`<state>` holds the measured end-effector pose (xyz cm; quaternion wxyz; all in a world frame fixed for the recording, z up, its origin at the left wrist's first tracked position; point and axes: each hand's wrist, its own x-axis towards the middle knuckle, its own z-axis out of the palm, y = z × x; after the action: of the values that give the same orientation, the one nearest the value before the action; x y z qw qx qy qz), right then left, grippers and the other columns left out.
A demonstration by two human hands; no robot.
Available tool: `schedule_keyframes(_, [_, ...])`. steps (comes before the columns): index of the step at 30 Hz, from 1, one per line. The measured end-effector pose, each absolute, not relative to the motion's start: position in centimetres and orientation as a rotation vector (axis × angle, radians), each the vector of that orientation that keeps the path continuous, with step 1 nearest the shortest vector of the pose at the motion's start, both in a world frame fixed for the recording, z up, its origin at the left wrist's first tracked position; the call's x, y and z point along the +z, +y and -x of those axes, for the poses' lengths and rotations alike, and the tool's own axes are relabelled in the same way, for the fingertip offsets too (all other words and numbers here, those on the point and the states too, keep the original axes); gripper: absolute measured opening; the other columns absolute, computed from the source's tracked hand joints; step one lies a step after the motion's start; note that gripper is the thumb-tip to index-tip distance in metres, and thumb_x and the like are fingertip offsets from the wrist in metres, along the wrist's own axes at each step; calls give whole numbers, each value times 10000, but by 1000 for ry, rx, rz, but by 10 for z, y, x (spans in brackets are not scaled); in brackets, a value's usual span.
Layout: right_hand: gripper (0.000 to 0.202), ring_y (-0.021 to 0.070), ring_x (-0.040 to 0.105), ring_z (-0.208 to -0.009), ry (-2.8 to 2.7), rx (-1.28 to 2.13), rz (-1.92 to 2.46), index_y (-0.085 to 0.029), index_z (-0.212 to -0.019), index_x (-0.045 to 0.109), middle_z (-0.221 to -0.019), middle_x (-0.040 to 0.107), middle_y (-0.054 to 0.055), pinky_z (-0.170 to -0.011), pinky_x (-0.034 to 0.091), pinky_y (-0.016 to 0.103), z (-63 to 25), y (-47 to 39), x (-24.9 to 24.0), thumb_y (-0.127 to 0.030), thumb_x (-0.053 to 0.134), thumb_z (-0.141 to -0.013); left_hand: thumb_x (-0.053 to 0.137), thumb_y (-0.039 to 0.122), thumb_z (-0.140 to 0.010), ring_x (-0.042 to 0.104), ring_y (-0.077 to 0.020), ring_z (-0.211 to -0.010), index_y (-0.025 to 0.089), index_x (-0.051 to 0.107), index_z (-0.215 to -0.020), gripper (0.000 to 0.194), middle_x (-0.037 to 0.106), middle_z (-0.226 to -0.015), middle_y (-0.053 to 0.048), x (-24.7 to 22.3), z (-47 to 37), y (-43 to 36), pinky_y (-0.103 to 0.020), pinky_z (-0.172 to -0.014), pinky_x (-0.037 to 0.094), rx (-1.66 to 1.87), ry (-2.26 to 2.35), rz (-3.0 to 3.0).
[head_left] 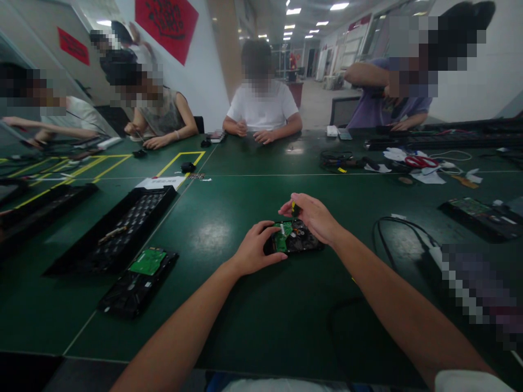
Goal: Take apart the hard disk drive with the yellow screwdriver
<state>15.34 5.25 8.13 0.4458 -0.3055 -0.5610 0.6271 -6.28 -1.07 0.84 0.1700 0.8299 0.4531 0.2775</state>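
A hard drive (304, 239) lies on the green table in front of me, its green circuit board facing up. My left hand (258, 247) grips the drive's left end, thumb along the near edge and fingers over the far side. Above the board, my right hand (312, 215) is closed round a screwdriver (295, 209) with a yellow and black handle. The screwdriver's tip is hard to make out against the dark drive. To the left lies a second hard drive (139, 280), also with a green board on top.
A long black tray (118, 228) stands left of the second drive. At right are a black cable (379, 234), another drive-like device (482, 218) and a blurred-out object (482, 288). Several people sit across the table, with cables and paper scraps (427, 174) at the far right.
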Motion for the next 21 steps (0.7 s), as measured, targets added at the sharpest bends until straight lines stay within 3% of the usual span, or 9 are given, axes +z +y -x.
schedule_keyframes(5, [309, 202, 672, -843, -1263, 1591, 754, -239, -945, 598, -819, 703, 11, -882, 508, 406, -154, 53, 84, -526, 703, -903, 738, 654, -814, 483, -324, -1381, 266, 531, -1448, 772, 479, -1490, -132, 8, 63, -11, -515, -1163, 433, 779, 1290, -2358])
schedule_keyframes(9, [289, 177, 627, -794, -1284, 1553, 767, -260, -1044, 656, -783, 652, -17, -828, 499, 362, -155, 51, 89, -511, 702, -907, 737, 648, -818, 478, -326, -1387, 267, 532, -1445, 762, 476, -1494, -131, 8, 63, -11, -519, -1167, 429, 780, 1292, -2357])
schedule_keyframes(15, [290, 173, 602, -875, -1467, 1447, 776, -220, -862, 730, -893, 662, 27, -863, 465, 335, -155, 49, 89, -499, 686, -927, 742, 643, -814, 492, -331, -1374, 275, 530, -1447, 762, 489, -1476, -131, 8, 62, -11, -528, -1152, 443, 805, 1273, -2359])
schedule_keyframes(21, [313, 200, 639, -873, -1383, 1566, 722, -216, -850, 681, -853, 675, 34, -879, 483, 379, -155, 50, 87, -512, 653, -948, 753, 642, -804, 491, -343, -1373, 280, 535, -1448, 770, 491, -1478, -134, 9, 63, -11, -545, -1148, 441, 795, 1283, -2348])
